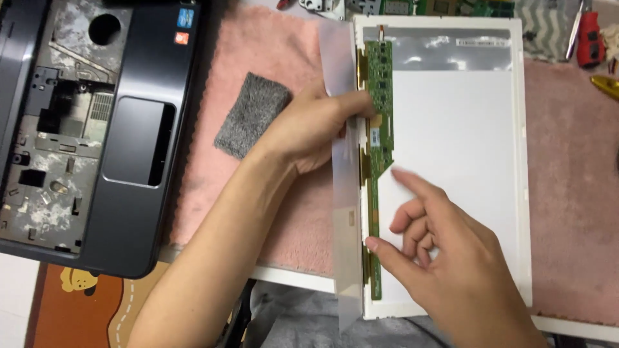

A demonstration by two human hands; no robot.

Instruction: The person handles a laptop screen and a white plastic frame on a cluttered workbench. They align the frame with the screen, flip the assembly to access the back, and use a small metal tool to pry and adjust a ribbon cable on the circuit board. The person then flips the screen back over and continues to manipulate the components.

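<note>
Surroundings: a stripped laptop base (84, 129) lay at the far left, its grey palm rest and touchpad facing up; a grey fuzzy pad (251, 115) sat on the pink mat (567, 193) between the base and the panel; a red-handled screwdriver (589, 40) and loose green boards (451, 8) lay along the top edge.
In the way: a translucent film strip (345, 212), peeled back, stood along the panel's left edge and covered part of the left hand's fingers.
Panel: a white display panel (461, 180) lay flat, back side up, on the mat, right of centre.
Long axis: ran from top to bottom of the view; the narrow green circuit board (378, 129) followed its left edge, parallel.
Left hand: the left hand (309, 129) pinched the film strip beside the board, fingers closed on it.
Right hand: the right hand (445, 258) held nothing; index finger extended on the white back, thumb touching the board's lower part.
</note>
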